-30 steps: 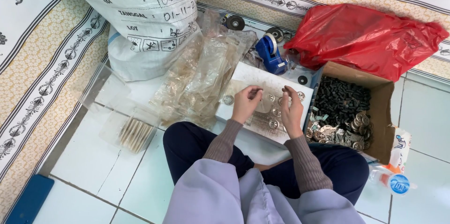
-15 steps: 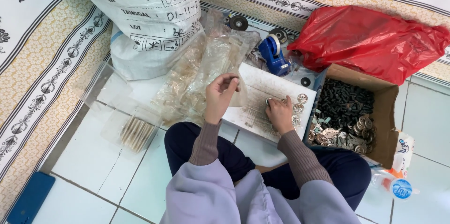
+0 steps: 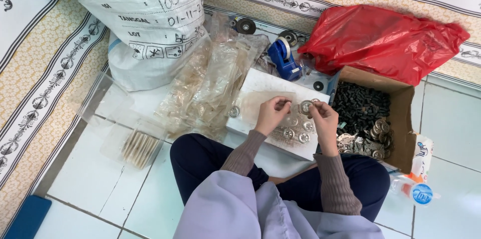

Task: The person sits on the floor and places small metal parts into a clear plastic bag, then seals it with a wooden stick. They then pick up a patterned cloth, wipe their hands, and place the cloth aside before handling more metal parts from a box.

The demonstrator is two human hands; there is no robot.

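A person sits cross-legged on the tiled floor [image 3: 90, 184] with a flat white board [image 3: 260, 86] across the lap. The left hand [image 3: 272, 114] pinches a small clear plastic bag [image 3: 290, 110], fingers closed on its edge. The right hand [image 3: 323, 117] pinches a round silver metal disc [image 3: 305, 107] at the bag's mouth, between both hands. More discs [image 3: 295, 131] lie just below on the board.
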